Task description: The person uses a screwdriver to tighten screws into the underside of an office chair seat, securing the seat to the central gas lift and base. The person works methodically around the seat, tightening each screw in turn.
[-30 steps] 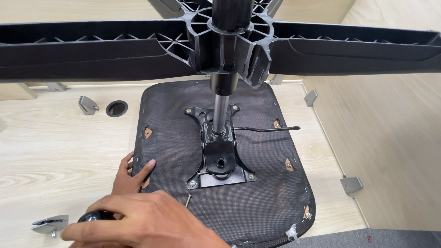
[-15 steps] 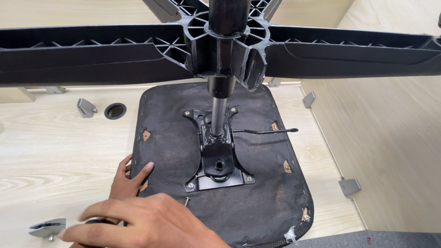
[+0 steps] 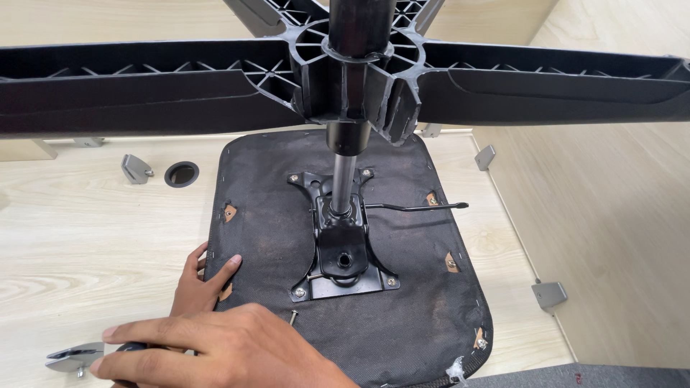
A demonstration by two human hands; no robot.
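An upturned black chair seat lies on the wooden desk. A black metal mounting plate is screwed to it, with the gas cylinder and the star base rising toward me. My left hand rests flat on the seat's left edge, fingers spread. My right hand lies low in front, closed over a black handle whose far end is hidden. A loose screw lies on the seat just beyond my right hand.
A silver metal bracket lies at the lower left. A second grey bracket and a round cable hole are at the back left. The thin lever sticks out to the right. Grey clips hold the side panel.
My right hand has slid slightly down and right with the black handle. My left hand stays on the seat edge, and the view has shifted a little.
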